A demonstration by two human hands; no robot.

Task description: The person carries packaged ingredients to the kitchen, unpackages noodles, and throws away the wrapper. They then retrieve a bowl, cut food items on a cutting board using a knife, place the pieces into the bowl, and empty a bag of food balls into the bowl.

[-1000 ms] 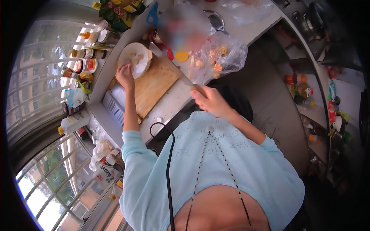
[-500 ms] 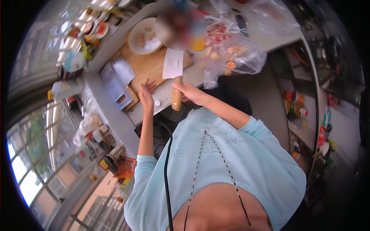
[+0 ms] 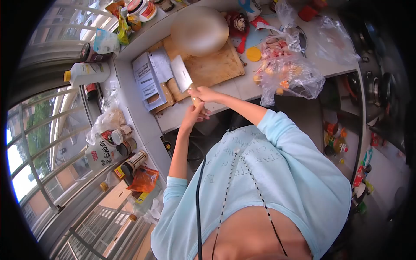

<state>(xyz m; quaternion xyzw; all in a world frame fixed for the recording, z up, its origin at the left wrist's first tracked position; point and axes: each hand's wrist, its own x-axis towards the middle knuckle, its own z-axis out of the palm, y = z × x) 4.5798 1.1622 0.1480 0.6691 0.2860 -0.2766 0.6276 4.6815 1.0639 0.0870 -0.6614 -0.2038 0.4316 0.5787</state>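
Note:
A cleaver point(image 3: 181, 74) with a wide steel blade and a wooden handle is held at the counter's front edge, its blade tilted up and left over the wooden cutting board point(image 3: 216, 68). My right hand point(image 3: 205, 94) is closed round the handle near the blade. Lower down, my left hand point(image 3: 193, 116) closes on the handle's end, its fingers partly behind it. Left of the blade lies a second cleaver point(image 3: 160, 65) with a wooden handle, beside a white grater point(image 3: 148, 88).
A blurred oval covers the board's back part. To the right are a yellow lid point(image 3: 253, 54) and a clear plastic bag point(image 3: 299, 84) with pale and reddish pieces. Bottles and jars, among them a white jug point(image 3: 89, 73), line the window ledge. A black cable point(image 3: 198, 203) hangs along my front.
My left hand has come from open above the board's front edge to the cleaver's handle. The cleaver's blade now leans left. My view has shifted, and the white bowl is no longer visible.

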